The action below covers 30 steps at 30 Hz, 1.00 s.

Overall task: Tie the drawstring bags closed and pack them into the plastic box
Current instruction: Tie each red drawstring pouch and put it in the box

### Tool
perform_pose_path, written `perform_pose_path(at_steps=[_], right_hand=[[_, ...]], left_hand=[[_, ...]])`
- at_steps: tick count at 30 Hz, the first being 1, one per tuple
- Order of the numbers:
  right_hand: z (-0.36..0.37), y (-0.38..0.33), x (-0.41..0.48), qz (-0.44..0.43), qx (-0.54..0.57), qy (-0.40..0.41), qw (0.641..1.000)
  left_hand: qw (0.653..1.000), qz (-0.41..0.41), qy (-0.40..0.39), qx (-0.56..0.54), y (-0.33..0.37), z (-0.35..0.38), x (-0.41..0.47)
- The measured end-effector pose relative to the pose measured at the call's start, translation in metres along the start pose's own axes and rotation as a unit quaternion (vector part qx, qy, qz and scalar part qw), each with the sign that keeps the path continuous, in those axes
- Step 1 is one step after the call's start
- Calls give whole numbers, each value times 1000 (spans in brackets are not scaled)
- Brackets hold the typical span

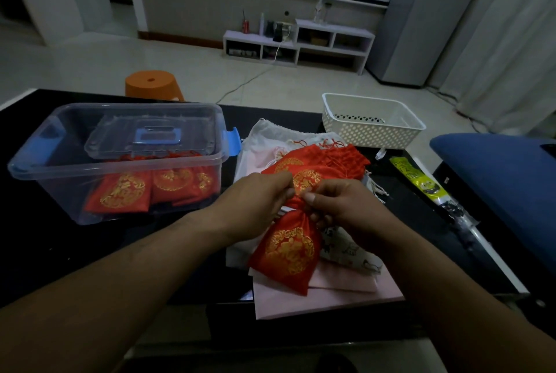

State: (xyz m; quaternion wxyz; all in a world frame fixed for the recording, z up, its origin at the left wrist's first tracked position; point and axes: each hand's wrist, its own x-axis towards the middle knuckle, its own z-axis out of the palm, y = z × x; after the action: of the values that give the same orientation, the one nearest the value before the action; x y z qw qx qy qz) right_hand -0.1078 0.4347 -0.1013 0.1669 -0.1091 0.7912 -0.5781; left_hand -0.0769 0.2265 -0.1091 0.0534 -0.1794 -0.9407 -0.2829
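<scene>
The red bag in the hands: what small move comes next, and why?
Probably pull the knot tight: left hand and right hand both pinch the red bag at its gathered neck, and it is not yet in the box.

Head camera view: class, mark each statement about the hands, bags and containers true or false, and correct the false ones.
1. The left hand and the right hand both pinch the neck of one red drawstring bag. True.
2. The plastic box holds nothing. False: several red bags already lie inside it.
3. The white basket stands to the right of the plastic box. True.
4. The orange stool stands on the table. False: it stands on the floor beyond the table's far edge.
</scene>
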Motion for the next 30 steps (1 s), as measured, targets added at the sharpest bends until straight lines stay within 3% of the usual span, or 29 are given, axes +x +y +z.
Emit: perform_pose_path(at_steps=[8,16,21,30], right_hand=[[-1,-2,1,-31,-67,16,997],[5,-5,-2,-42,-71,15,996],[5,-6,-5,-40,-87,18,995],[7,-11,-6,-41,-98,38,994]], left_hand=[[990,-43,-135,-9,-3,-10,-1],[999,-39,-10,-34,9,16,-3],[997,-37,-39,-48,14,11,-2],[946,-155,-59,-279,11,6,6]])
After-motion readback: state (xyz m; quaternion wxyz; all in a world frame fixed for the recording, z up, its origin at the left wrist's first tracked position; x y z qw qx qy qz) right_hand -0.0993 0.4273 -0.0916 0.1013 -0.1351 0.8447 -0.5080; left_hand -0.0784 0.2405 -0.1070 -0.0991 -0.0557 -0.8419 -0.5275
